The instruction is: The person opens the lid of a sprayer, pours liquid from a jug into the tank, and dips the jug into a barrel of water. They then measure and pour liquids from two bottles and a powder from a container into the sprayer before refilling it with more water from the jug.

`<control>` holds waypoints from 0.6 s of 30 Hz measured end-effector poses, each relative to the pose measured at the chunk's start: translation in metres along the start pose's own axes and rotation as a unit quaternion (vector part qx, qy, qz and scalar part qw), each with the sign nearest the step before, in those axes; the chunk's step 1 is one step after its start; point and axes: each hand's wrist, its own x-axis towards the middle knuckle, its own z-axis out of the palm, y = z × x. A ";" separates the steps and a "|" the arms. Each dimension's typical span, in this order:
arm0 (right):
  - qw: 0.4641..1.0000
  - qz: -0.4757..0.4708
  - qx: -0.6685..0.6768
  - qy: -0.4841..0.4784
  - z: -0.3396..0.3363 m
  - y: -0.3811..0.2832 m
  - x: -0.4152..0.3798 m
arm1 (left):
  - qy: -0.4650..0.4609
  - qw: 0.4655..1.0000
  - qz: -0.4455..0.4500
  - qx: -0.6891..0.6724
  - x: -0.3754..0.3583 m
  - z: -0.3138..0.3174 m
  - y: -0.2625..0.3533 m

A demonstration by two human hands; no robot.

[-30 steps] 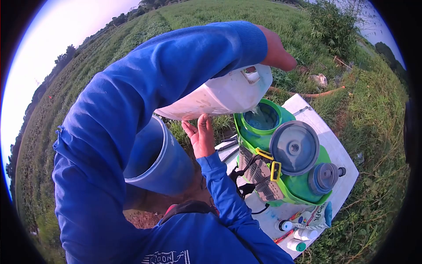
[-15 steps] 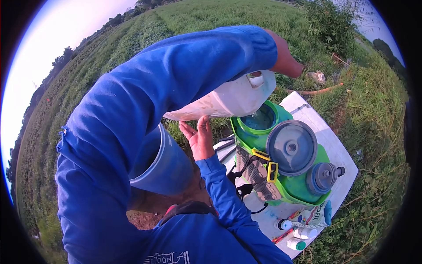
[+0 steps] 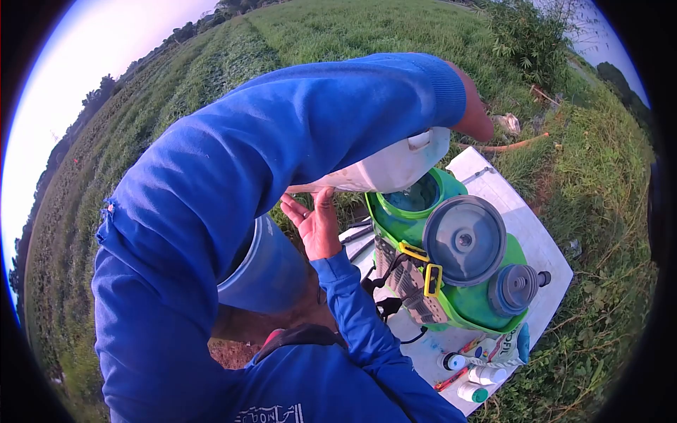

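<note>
A white translucent plastic jug (image 3: 384, 166) is tilted over the open mouth of a green backpack sprayer tank (image 3: 409, 218). A little liquid shows in that mouth. Reaching across from the left, my left hand (image 3: 478, 125) is bent down at the jug's far end; its fingers are hidden, but the jug moves with it. From below, my right hand (image 3: 319, 227) supports the jug's lower end, palm up, thumb and fingertips against it. A large grey round lid (image 3: 465, 240) rests on the tank, beside a smaller grey cap (image 3: 518, 285). Yellow buckles (image 3: 432, 279) hang on the straps.
The sprayer stands on a white board (image 3: 539, 236). Bottles (image 3: 486, 374) and a printed packet (image 3: 509, 347) lie at its near edge. A blue drum (image 3: 271, 271) stands at left, partly behind my sleeve. An orange hose (image 3: 518, 144) runs through the grass beyond.
My left arm and the jug have shifted down and right, closer to the tank mouth. The right hand has moved slightly left, still touching the jug.
</note>
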 end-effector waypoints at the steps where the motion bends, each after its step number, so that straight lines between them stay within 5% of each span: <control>1: 1.000 -0.001 0.002 -0.003 0.000 0.000 0.001 | -0.003 1.000 -0.001 0.003 -0.001 -0.001 0.001; 18: 0.996 -0.012 0.028 -0.081 0.004 -0.003 0.015 | -0.054 0.994 -0.011 0.095 0.004 -0.007 0.027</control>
